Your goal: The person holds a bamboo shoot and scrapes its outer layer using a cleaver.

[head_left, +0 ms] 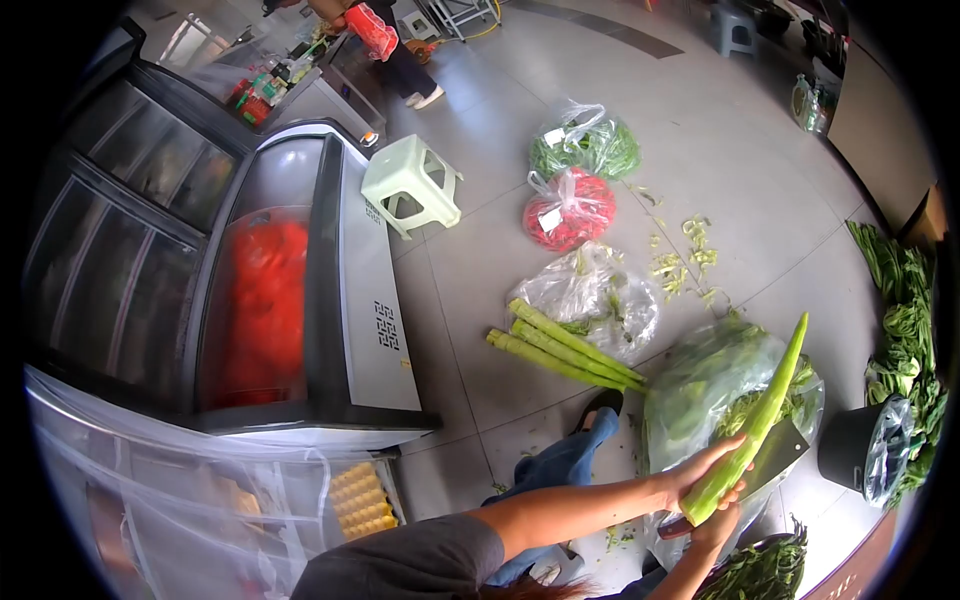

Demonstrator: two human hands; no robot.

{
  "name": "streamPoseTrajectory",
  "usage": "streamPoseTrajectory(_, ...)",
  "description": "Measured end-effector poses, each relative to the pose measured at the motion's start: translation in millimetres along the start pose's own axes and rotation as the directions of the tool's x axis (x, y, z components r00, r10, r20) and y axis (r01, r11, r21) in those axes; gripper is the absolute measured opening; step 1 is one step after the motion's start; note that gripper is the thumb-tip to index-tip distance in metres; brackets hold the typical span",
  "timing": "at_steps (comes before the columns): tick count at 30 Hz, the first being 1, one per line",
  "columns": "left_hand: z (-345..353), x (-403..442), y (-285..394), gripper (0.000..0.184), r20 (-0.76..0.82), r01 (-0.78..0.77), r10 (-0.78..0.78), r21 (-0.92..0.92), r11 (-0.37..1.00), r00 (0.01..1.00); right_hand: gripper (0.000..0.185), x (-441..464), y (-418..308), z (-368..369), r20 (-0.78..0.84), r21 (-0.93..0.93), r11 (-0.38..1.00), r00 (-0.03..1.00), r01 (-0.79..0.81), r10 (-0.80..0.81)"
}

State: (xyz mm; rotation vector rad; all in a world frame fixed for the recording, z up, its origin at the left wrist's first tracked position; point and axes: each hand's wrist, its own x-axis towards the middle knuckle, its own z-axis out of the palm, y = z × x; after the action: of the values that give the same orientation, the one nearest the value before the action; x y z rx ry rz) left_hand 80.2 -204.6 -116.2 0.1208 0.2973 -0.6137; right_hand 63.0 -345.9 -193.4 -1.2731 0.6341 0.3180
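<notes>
Green celtuce stem (757,430), over plastic bag (683,378), points far and right. Left hand (692,481) grasps near part, arm stretched across from left. Right hand (718,525), just under, grips cleaver (780,457), blade beside stem. Likely peeling step; next stroke seems to need steady stem, thin cut, fingers clear.

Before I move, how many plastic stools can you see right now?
2: a pale green stool beside the display freezer, and a blue-grey stool at the top edge, right of centre. Others may be hidden from this view.
</notes>
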Motion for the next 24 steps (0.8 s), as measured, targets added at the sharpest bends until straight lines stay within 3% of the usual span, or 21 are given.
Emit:
streamPoseTrajectory(4, -9.1, 4.3, -0.6, 0.051, -0.022, 0.017, -0.017, 0.021, 1.000, 1.000, 0.011, 11.3, 13.0, -13.6, 0.115, 0.165, 0.975, 0.985, -0.147, 0.129)
streamPoseTrajectory(5, -17.7, 6.8, -0.7, 0.050, -0.058, 0.001, 0.003, 0.078, 0.997, 0.998, 0.027, 12.5, 15.4, -21.6, 0.207, 0.258, 0.946, 0.967, -0.198, 0.147)
streamPoseTrajectory(8, -21.5, 4.5, 4.1, 0.047, -0.139, 0.035, -0.020, 0.107, 0.994, 0.990, 0.013, -15.6, -15.8, 0.0, 0.211, 0.204, 0.957, 0.964, -0.207, 0.164)
streamPoseTrajectory(9, -22.1, -0.2, 11.6, 0.047, -0.018, 0.149, -0.147, 0.137, 0.979, 0.989, 0.012, -25.2, -26.9, 6.9, 0.197, 0.188, 0.966, 0.970, -0.177, 0.140)
streamPoseTrajectory(11, -11.7, 1.2, 6.2, 0.052, -0.161, -0.047, 0.082, 0.209, 0.977, 0.984, 0.010, -28.3, -28.3, -5.5, 0.062, 0.012, 0.990, 0.988, -0.141, 0.140)
streamPoseTrajectory(13, -21.2, 3.5, 11.1, 0.049, -0.135, -0.051, 0.080, 0.204, 0.978, 0.988, 0.010, -25.4, -19.5, -18.4, -0.037, -0.086, 0.994, 0.997, -0.074, 0.071)
streamPoseTrajectory(17, -36.3, 0.5, 21.7, 0.050, -0.051, -0.087, 0.108, 0.312, 0.946, 0.993, 0.015, -12.7, -7.1, -44.6, -0.060, -0.221, 0.974, 0.998, -0.043, 0.031)
streamPoseTrajectory(19, -26.2, -2.5, 24.3, 0.059, -0.113, -0.083, 0.123, 0.311, 0.947, 0.986, 0.025, -16.3, -11.8, -40.7, -0.096, -0.305, 0.949, 0.988, 0.086, -0.121)
streamPoseTrajectory(21, -18.7, -3.4, 25.8, 0.067, -0.071, -0.085, 0.109, 0.276, 0.957, 0.992, 0.028, -19.5, -19.0, -37.6, -0.146, -0.416, 0.885, 0.945, 0.210, -0.293)
streamPoseTrajectory(23, -17.4, -1.9, 25.4, 0.064, -0.010, -0.054, 0.058, 0.223, 0.973, 0.998, 0.017, -27.6, -31.1, -31.0, -0.199, -0.461, 0.831, 0.876, 0.312, -0.439)
streamPoseTrajectory(24, -16.8, -1.2, 24.5, 0.063, -0.028, -0.010, 0.016, 0.192, 0.981, 0.999, 0.010, -18.8, -25.2, -41.2, -0.155, -0.540, 0.718, 0.787, 0.439, -0.598)
